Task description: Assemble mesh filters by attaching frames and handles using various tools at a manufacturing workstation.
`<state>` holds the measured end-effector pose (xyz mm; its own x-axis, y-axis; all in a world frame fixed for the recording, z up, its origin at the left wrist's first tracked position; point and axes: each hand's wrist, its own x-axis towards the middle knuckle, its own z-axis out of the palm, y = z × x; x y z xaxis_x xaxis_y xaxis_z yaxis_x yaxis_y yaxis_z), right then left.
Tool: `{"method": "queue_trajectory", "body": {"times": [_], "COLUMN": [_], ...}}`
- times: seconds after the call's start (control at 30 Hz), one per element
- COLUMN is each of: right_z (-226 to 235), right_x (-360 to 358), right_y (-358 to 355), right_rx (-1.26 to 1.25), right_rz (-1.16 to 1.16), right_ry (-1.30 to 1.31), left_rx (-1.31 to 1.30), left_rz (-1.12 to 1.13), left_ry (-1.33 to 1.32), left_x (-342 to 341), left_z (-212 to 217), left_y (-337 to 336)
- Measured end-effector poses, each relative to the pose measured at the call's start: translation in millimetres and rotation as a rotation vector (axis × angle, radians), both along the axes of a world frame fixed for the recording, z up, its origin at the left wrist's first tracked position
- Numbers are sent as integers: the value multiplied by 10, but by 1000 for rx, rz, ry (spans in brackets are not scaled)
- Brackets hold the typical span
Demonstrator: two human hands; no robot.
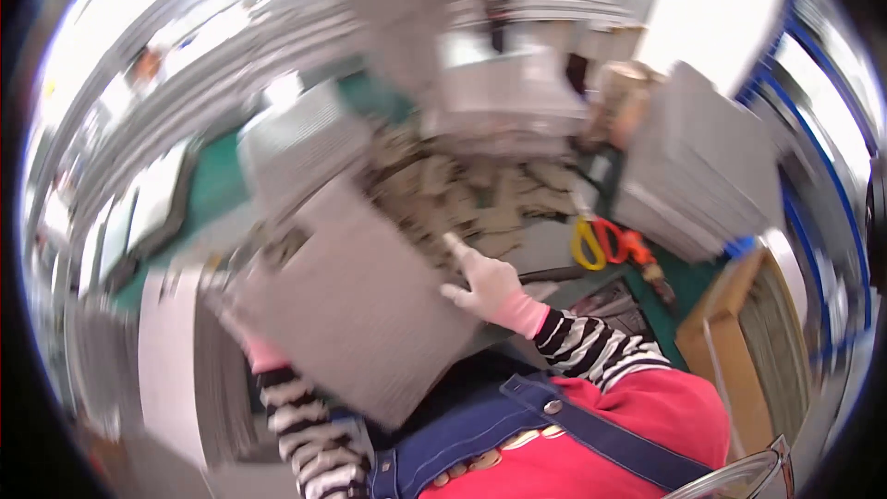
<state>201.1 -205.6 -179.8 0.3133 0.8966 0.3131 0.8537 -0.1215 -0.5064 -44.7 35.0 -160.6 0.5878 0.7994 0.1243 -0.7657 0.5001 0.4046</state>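
A large grey sheet, flat and cut in steps along its upper left, tilts in front of my body. My left hand is at its left edge and holds it; the pink cuff shows, while the fingers are mostly hidden or blurred. Beside the sheet's right edge is my right hand in a white glove with a pink cuff. Its index finger and thumb are spread apart, with nothing between them. Just beyond lies a heap of small brownish-grey cut pieces.
Scissors with yellow and red-orange handles lie right of the heap on the green tabletop. Stacked grey sheets stand at the right, above a cardboard box. More stacks rise at the back left, and upright sheets stand at the near left.
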Motion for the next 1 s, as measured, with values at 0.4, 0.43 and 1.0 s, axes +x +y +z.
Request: {"method": "queue_trajectory", "body": {"times": [0.4,0.43,1.0], "right_z": [2533,2475,2378], "right_x": [2664,2767,2128], "right_y": [-2542,-2682,-3022], "right_rx": [-624,-615,709], "right_rz": [-1489,-1484,-734], "right_ry": [-30,-34,-590], "left_rx": [-57,-63,-73], "left_rz": [-502,-501,-47], "left_ry": [-222,-233,-81], "left_x": [1279,1233,-538], "left_z": [176,190,244], "left_y": [221,227,-103]}}
